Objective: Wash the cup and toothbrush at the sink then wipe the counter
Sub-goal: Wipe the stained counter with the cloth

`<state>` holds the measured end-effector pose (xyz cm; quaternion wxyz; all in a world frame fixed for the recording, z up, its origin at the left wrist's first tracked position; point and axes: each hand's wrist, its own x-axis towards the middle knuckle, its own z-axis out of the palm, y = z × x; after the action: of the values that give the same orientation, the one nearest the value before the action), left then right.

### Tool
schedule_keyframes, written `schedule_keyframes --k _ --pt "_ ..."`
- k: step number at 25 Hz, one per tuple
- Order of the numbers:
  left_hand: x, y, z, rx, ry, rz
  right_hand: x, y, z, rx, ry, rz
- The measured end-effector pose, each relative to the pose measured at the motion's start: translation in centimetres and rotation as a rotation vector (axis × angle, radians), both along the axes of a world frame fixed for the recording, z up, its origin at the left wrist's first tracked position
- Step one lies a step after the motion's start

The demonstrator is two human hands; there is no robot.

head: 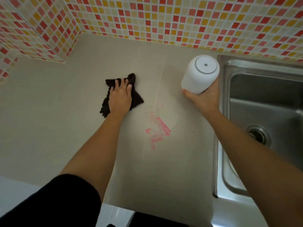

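Observation:
A white cup (199,74) stands upside down on the beige counter (57,112), just left of the sink, and my right hand (203,99) grips its lower part. My left hand (120,97) presses flat on a black cloth (136,95) spread on the counter to the left of a pale seam line. A smeared pink stain (157,128) lies on the counter between my two arms, nearer to me than the cloth. No toothbrush is in view.
A stainless steel sink (232,112) with a round drain (257,134) fills the right side. Mosaic tiled wall (164,18) in red, pink and yellow runs along the back and juts out at the left corner. The counter's front edge is near my body.

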<state>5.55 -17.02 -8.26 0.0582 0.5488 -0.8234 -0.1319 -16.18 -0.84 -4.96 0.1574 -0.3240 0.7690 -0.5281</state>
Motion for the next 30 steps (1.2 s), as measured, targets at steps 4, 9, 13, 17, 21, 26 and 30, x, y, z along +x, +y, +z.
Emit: schedule_keyframes --k 4,9,13,17,21,26,30 --pt "1.5 11.1 0.9 0.17 0.164 -0.346 -1.2 -0.4 2.2 -0.057 0.051 0.046" --pt "12.0 22.1 0.1 0.052 -0.132 -0.178 -2.2 1.8 2.5 -0.035 0.108 0.124" --pt "2.9 16.3 0.3 0.053 -0.18 -0.027 -1.4 2.5 2.6 -0.025 0.097 0.123" --pt "-4.5 16.1 0.0 0.07 -0.165 -0.179 -0.7 2.8 3.5 -0.023 0.095 0.086" --pt "4.2 24.7 -0.2 -0.023 -0.122 -0.438 -0.6 3.2 4.1 -0.013 0.095 0.073" --pt "8.9 15.3 0.0 0.004 -0.145 0.048 -1.5 2.4 5.2 -0.063 0.089 0.081" --pt "-5.7 6.5 0.2 0.18 -0.015 0.072 -2.2 1.3 6.5 -0.101 0.133 0.088"
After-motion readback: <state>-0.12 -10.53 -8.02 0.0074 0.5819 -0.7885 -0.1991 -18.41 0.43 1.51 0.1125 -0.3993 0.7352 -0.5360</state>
